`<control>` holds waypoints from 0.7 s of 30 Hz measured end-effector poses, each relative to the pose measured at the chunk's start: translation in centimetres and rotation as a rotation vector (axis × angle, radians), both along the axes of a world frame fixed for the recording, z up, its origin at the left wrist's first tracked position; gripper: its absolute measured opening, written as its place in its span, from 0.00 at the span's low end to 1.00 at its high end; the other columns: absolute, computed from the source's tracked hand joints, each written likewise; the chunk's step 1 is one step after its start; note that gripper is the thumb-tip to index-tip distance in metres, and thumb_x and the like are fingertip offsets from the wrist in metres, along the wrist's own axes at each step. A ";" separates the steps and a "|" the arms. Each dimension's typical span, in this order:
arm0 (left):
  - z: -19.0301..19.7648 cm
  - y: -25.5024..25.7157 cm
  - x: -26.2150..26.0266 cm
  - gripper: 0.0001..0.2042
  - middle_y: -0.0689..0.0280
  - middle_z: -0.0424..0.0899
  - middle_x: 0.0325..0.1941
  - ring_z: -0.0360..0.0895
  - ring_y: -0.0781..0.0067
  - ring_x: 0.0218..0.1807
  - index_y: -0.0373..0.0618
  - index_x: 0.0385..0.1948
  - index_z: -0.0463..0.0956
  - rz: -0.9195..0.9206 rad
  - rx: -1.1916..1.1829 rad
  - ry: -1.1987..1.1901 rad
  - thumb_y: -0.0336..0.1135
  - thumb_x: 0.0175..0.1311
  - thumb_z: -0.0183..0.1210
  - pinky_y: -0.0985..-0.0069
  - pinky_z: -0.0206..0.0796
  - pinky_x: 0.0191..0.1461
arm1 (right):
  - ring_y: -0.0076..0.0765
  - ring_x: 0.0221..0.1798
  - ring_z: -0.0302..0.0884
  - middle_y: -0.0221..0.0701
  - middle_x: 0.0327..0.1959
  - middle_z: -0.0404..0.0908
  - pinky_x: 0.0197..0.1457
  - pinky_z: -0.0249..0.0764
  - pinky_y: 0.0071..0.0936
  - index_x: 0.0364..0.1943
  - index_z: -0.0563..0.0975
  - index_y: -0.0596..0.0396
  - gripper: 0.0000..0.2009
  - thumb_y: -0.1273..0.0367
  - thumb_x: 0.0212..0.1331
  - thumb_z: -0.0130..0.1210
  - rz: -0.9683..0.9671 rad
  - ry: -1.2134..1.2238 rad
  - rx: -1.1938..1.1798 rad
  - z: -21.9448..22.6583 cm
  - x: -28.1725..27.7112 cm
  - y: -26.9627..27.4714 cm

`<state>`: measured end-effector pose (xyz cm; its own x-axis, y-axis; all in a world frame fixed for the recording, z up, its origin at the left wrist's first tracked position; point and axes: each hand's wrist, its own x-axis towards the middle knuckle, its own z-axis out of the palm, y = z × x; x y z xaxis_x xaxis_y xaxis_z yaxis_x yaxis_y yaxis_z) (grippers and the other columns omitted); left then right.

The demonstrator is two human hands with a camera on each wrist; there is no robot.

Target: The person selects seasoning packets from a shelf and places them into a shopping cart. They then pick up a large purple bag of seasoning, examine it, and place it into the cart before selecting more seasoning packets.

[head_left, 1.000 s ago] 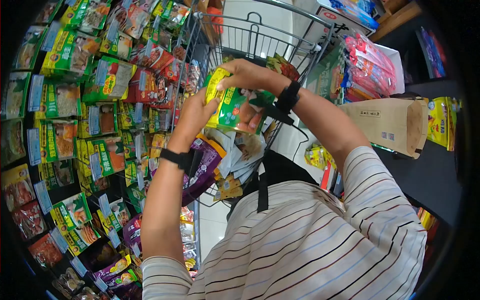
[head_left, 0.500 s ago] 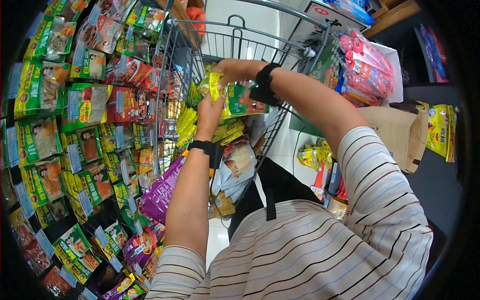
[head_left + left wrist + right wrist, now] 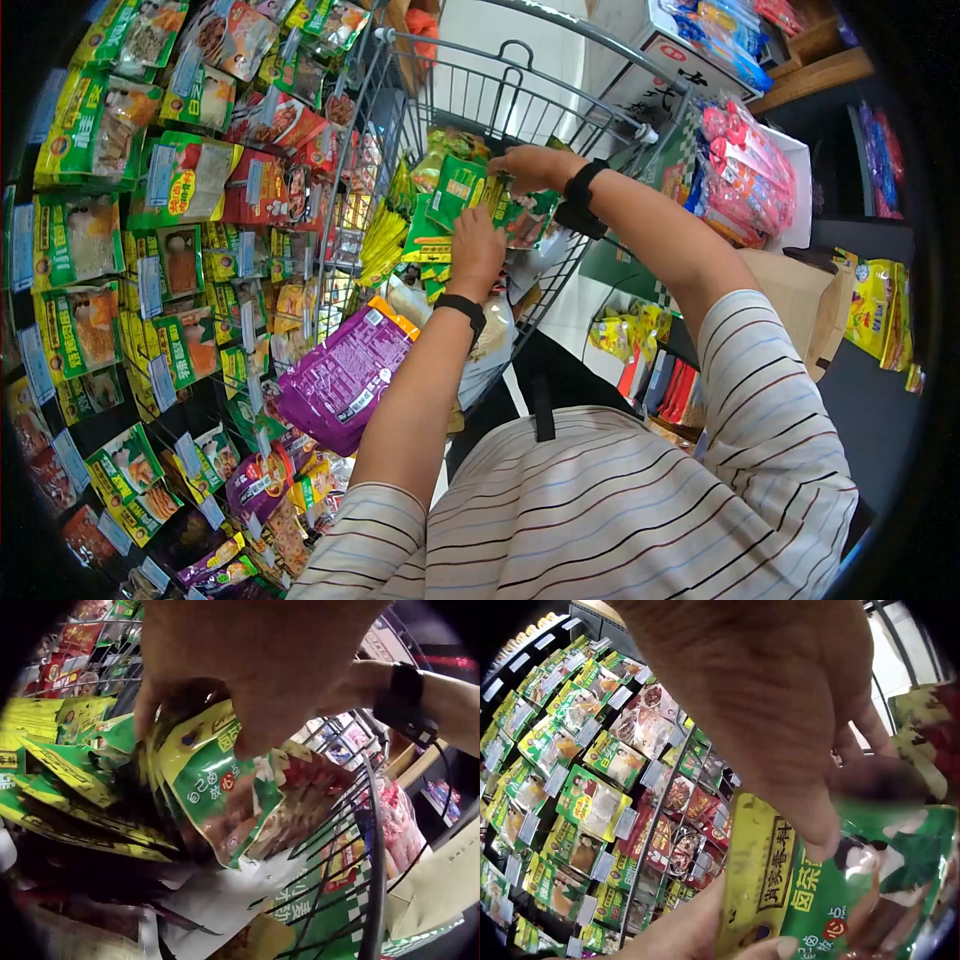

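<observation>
In the head view, both hands are low inside the shopping cart (image 3: 470, 68), at a bundle of green and yellow food packets. The left hand (image 3: 478, 248) grips the bundle's near side. In the left wrist view its thumb and fingers straddle the top of the front packet (image 3: 217, 780), which shows a clear window. The right hand (image 3: 535, 168) holds the far side; in the right wrist view its thumb presses the front of the packet (image 3: 870, 900). More green packets (image 3: 458, 190) lie just left of the hands, with yellow-edged packets (image 3: 380, 245) fanned beside them.
A purple bag (image 3: 345, 375) hangs over the cart's near left side. Racks of hanging packets (image 3: 80, 240) line the left. To the right are a white box of pink packages (image 3: 750, 170), a brown paper bag (image 3: 800, 290) and yellow packets (image 3: 878, 305) on a dark shelf.
The packets held up above the cart are now down among the others inside it. The left hand has shifted right along the bundle, and the purple bag shows more fully.
</observation>
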<state>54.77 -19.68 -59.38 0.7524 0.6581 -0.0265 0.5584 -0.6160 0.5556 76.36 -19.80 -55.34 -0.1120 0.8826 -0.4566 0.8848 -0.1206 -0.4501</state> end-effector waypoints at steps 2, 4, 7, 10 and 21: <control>1.1 -0.7 -0.3 0.37 0.42 0.69 0.59 0.68 0.39 0.60 0.36 0.67 0.56 -0.053 -0.054 0.015 0.35 0.55 0.64 0.55 0.64 0.63 | 0.54 0.53 0.80 0.49 0.47 0.82 0.51 0.77 0.43 0.65 0.67 0.49 0.37 0.68 0.44 0.68 -0.050 0.030 -0.032 0.4 -0.3 -0.9; 1.3 -1.8 -0.9 0.40 0.40 0.66 0.63 0.66 0.38 0.63 0.37 0.69 0.52 -0.091 -0.023 0.053 0.36 0.56 0.65 0.56 0.62 0.65 | 0.54 0.54 0.79 0.49 0.47 0.82 0.51 0.77 0.42 0.64 0.68 0.50 0.37 0.68 0.43 0.68 -0.099 -0.035 -0.110 1.9 -1.3 -1.4; 0.9 -2.3 -2.1 0.44 0.39 0.62 0.67 0.63 0.38 0.68 0.38 0.72 0.47 -0.112 -0.064 0.060 0.41 0.57 0.65 0.55 0.58 0.69 | 0.54 0.53 0.80 0.45 0.47 0.83 0.52 0.78 0.43 0.58 0.72 0.52 0.32 0.68 0.42 0.69 -0.074 -0.123 -0.091 1.8 -1.6 -2.3; 0.3 -1.9 -2.7 0.45 0.39 0.62 0.68 0.63 0.40 0.68 0.38 0.71 0.49 -0.046 -0.210 -0.040 0.49 0.57 0.66 0.56 0.57 0.70 | 0.52 0.52 0.81 0.43 0.45 0.83 0.51 0.79 0.43 0.51 0.77 0.53 0.24 0.68 0.45 0.66 0.021 -0.205 -0.019 0.3 -1.0 -2.0; 0.7 3.6 -4.2 0.45 0.42 0.62 0.71 0.59 0.50 0.74 0.32 0.70 0.56 0.145 -0.872 -0.151 0.67 0.65 0.48 0.66 0.49 0.74 | 0.52 0.44 0.83 0.43 0.37 0.84 0.48 0.78 0.43 0.47 0.81 0.52 0.16 0.74 0.52 0.53 0.007 -0.133 0.105 -0.8 -2.1 0.1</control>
